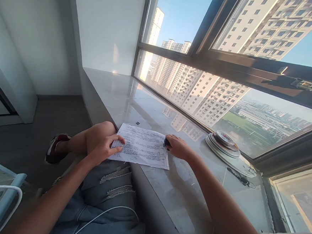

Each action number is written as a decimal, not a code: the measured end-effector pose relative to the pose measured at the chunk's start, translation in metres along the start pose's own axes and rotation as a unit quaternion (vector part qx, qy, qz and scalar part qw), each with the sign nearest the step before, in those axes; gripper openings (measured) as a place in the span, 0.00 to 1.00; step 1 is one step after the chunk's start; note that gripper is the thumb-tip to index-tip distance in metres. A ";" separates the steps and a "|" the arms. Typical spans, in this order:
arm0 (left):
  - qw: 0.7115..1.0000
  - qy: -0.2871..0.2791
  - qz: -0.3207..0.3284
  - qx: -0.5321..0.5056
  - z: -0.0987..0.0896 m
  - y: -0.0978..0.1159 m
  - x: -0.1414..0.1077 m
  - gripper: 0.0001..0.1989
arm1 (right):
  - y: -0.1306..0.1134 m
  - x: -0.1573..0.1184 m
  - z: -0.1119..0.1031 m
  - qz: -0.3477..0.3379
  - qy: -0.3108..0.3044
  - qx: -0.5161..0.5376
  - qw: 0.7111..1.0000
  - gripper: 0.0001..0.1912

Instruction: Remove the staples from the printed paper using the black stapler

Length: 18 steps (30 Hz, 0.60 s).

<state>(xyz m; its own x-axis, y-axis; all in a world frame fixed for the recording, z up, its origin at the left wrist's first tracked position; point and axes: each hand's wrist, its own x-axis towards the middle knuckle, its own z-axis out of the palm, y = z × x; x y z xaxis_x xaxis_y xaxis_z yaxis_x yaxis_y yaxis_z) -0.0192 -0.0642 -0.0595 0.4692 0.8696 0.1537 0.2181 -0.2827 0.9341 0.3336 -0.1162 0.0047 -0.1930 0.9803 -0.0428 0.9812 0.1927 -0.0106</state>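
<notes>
Steadying a white, densely printed paper sheet [140, 152], a seated person works with both hands on a glossy grey tiled window ledge [185, 194] above high-rise blocks.
The left hand [102, 153] is open, fingers spread over the sheet's left side, which juts past the ledge's edge; the right hand [177, 147] closes around a small black object [166, 141], mostly hidden and hard to identify, at the sheet's right edge. Tiny dark pieces [137, 123] lie just beyond the sheet; a stack of pale round discs [211, 146] sits farther right, near the dark-framed window [173, 54].
</notes>
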 end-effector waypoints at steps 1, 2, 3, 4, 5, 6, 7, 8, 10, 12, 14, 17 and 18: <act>1.000 0.000 -0.002 0.000 0.000 0.001 0.000 0.19 | -0.001 0.000 0.000 0.002 -0.001 -0.004 1.000 0.02; 1.000 -0.001 -0.003 0.000 0.000 0.001 0.000 0.19 | -0.001 0.000 0.000 0.003 -0.002 -0.006 1.000 0.02; 1.000 -0.003 -0.002 0.002 -0.001 0.002 0.000 0.19 | -0.002 0.000 0.000 0.004 -0.003 -0.008 1.000 0.02; 1.000 -0.005 -0.001 0.003 -0.001 0.002 0.000 0.19 | -0.002 0.000 0.000 0.004 -0.003 -0.009 1.000 0.02; 1.000 -0.008 0.000 0.005 -0.001 0.001 0.000 0.18 | -0.003 0.000 0.000 0.004 -0.004 -0.011 1.000 0.03; 1.000 -0.010 0.002 0.006 -0.001 0.001 0.000 0.18 | -0.003 -0.001 -0.001 0.002 -0.003 -0.012 1.000 0.03; 1.000 -0.010 0.003 0.005 -0.001 0.000 0.000 0.18 | -0.004 -0.001 -0.003 -0.002 -0.003 -0.014 1.000 0.03; 1.000 -0.010 0.004 0.004 -0.001 -0.001 0.001 0.17 | -0.006 -0.002 -0.004 -0.005 -0.003 -0.017 1.000 0.03; 1.000 -0.012 0.005 0.003 -0.001 -0.003 0.001 0.16 | -0.009 -0.004 -0.007 -0.014 -0.009 -0.023 1.000 0.05; 1.000 -0.019 0.005 0.000 -0.001 -0.004 0.001 0.16 | -0.013 -0.005 -0.008 -0.016 -0.020 -0.035 0.999 0.08; 1.000 -0.024 0.004 -0.003 -0.001 -0.004 0.001 0.16 | -0.018 -0.004 -0.005 -0.009 -0.032 -0.057 0.998 0.11; 1.000 -0.019 0.003 -0.005 -0.001 -0.003 0.001 0.17 | -0.025 -0.001 0.004 0.006 -0.034 -0.099 0.995 0.19; 1.000 -0.017 0.004 -0.003 -0.001 -0.003 0.001 0.17 | -0.026 0.000 0.006 0.007 -0.032 -0.107 0.994 0.21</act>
<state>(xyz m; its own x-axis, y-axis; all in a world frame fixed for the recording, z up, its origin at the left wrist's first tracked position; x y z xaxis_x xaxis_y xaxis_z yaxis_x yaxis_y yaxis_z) -0.0198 -0.0621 -0.0617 0.5001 0.8531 0.1491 0.2096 -0.2863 0.9349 0.3076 -0.1214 -0.0014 -0.1725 0.9795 -0.1042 0.9605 0.1907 0.2026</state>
